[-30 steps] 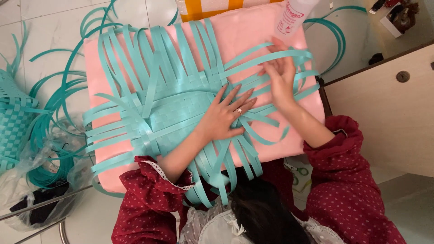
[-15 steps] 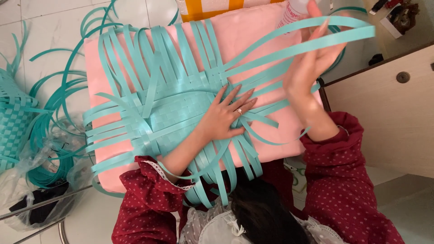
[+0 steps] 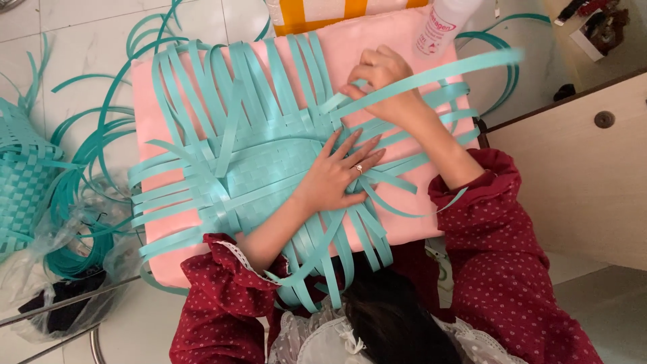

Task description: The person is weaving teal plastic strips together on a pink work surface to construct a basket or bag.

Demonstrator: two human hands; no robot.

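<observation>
A woven mat of teal plastic strips [image 3: 269,172] lies on a pink cushion [image 3: 364,47], with loose strip ends fanning out on all sides. My left hand [image 3: 337,175] presses flat on the woven middle, fingers spread, a ring on one finger. My right hand [image 3: 379,79] is closed around a long teal strip [image 3: 458,67] near the cushion's far edge; the strip runs out to the right, lifted off the cushion. Both my sleeves are dark red with small dots.
A finished teal woven basket [image 3: 20,175] stands at the left on the tiled floor, with a bundle of loose teal strips [image 3: 74,195] and a clear plastic bag [image 3: 60,296] beside it. A white bottle [image 3: 445,23] stands at the cushion's far edge. A beige cabinet [image 3: 579,175] is on the right.
My right hand first lifted strips high to the right, then came back left and down to the cushion's far edge, gripping one strip. My left hand stayed pressed on the weave.
</observation>
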